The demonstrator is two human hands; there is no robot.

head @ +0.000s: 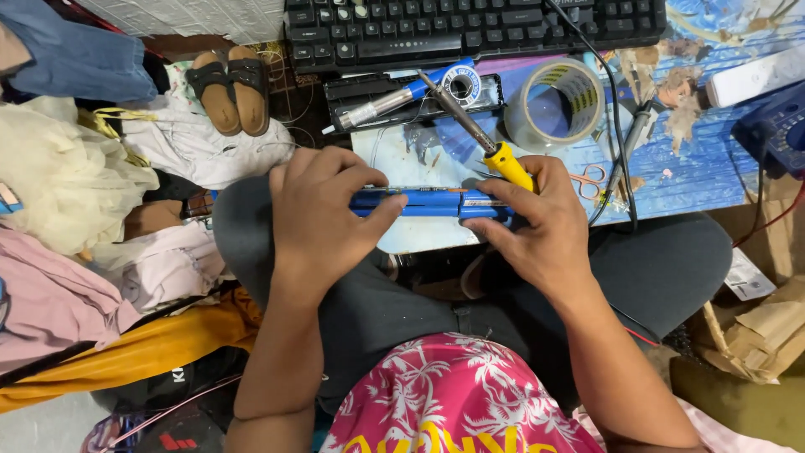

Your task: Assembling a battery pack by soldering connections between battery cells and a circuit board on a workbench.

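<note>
Over the lap, the left hand (317, 220) and right hand (537, 226) both grip a blue battery pack (432, 202), the right also pinching a yellow-handled soldering iron (472, 127), before tape roll (555, 102) and keyboard (470, 29) on the worktop (696, 168).

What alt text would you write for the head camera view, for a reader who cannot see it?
Seen from above, a seated person's left hand and right hand hold a long blue battery pack across their lap, and the right hand also grips a yellow-handled soldering iron. Beyond lie a roll of clear tape and a black keyboard.
</note>
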